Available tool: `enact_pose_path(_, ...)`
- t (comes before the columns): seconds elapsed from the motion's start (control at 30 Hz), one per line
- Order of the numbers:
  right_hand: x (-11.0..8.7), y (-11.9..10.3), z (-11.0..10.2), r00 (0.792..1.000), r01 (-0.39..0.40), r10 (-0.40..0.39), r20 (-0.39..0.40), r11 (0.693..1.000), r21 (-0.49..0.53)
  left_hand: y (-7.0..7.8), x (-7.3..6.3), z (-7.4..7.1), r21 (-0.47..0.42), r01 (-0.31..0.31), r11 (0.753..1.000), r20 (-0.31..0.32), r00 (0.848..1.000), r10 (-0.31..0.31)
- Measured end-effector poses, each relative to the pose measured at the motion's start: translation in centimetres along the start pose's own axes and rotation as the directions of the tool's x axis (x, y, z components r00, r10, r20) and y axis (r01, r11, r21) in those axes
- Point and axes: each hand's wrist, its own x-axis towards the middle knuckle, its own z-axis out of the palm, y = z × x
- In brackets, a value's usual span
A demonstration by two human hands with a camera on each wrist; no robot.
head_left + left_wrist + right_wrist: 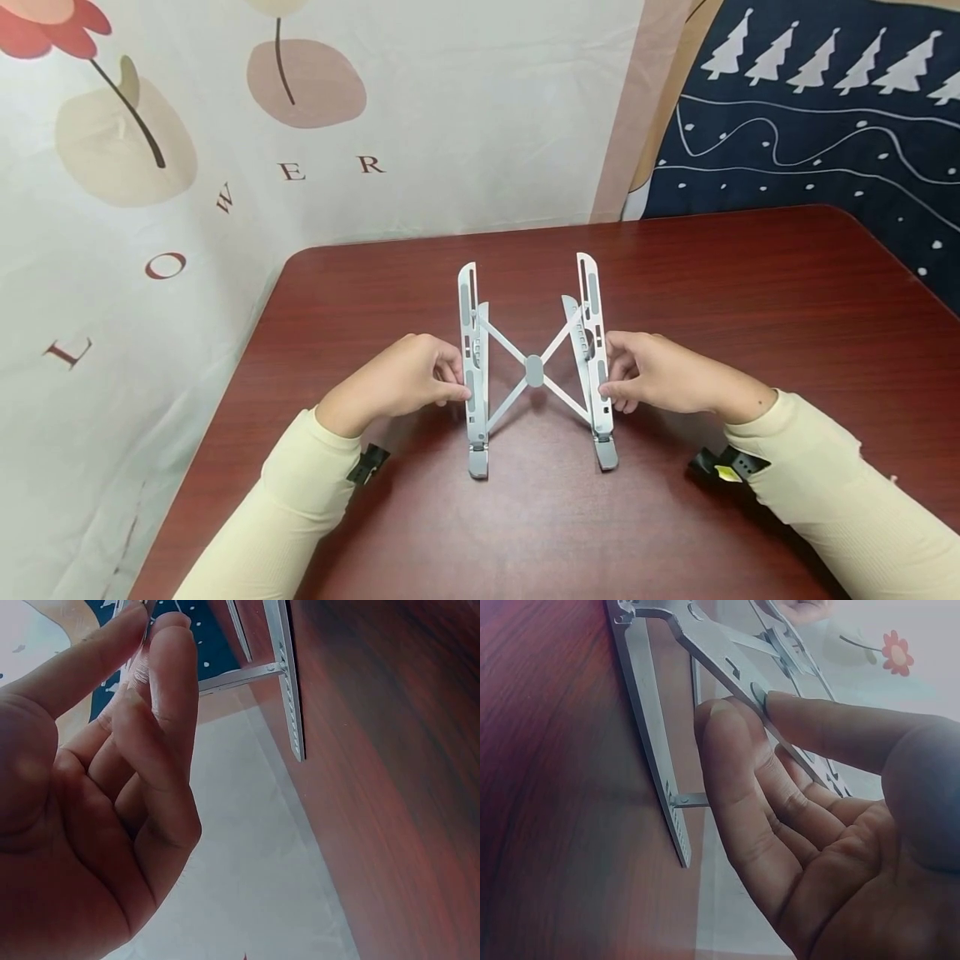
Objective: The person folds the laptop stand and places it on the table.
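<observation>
Behind the table [712, 275], at twelve o'clock, white cloth [487, 108] with flower print; at two o'clock, navy cloth [795, 137] with tree print. At the centre of the dial, between both hands, one silver stand [534, 372], spread into an X by crossed braces [562, 335], with left rail [472, 367] at nine o'clock, right rail [596, 350] at three, and grey feet [477, 462] toward six.

Possible trouble, by judgement only: a skewed X, because of unequal pull between nine and three o'clock; a sudden drop of one rail, because of some slip at the notched legs [651, 742]; perhaps also pinched skin, because of fingertips too near the folding joints.

Left hand [408, 375] almost closed, with a pinch of thumb and fingers on the left rail, near eight o'clock. Right hand [663, 373] likewise, with thumb above and fingertip below the right rail, near four o'clock; remaining fingers loosely bent.
</observation>
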Motion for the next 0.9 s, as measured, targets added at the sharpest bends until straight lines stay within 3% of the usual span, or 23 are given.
enact_pose_path(0.9, 0.11, 0.08, 0.21, 1.0, -0.009, 0.009, -0.006, 1.0, -0.013, 0.44, -0.03, 0.37, -0.021, 0.023, 1.0, -0.016, 1.0, -0.024)
